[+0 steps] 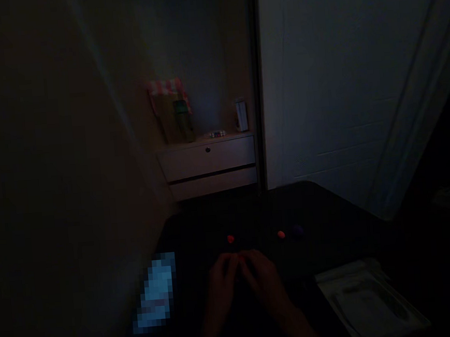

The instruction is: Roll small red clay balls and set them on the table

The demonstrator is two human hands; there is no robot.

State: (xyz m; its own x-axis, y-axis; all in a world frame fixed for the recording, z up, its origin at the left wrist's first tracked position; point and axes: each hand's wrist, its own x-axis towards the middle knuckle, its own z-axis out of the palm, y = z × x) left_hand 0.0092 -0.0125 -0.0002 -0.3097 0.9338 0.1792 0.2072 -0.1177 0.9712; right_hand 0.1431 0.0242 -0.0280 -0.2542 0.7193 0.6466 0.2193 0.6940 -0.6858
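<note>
The room is very dark. My left hand (223,283) and my right hand (263,279) meet over a dark table (330,212), fingertips pressed together around a small red thing (241,259) that I cannot make out. Just beyond the hands lie a small red piece (230,238), an orange piece (280,234) and a dim purple piece (298,230). Both hands look closed in a pinch.
A glowing blue screen (157,293) lies at the table's left. A pale plastic tray or package (370,300) sits at the right. Behind stands a low white drawer unit (209,164) with a paper bag (171,110) and a small container (241,115). A white door (338,76) is at right.
</note>
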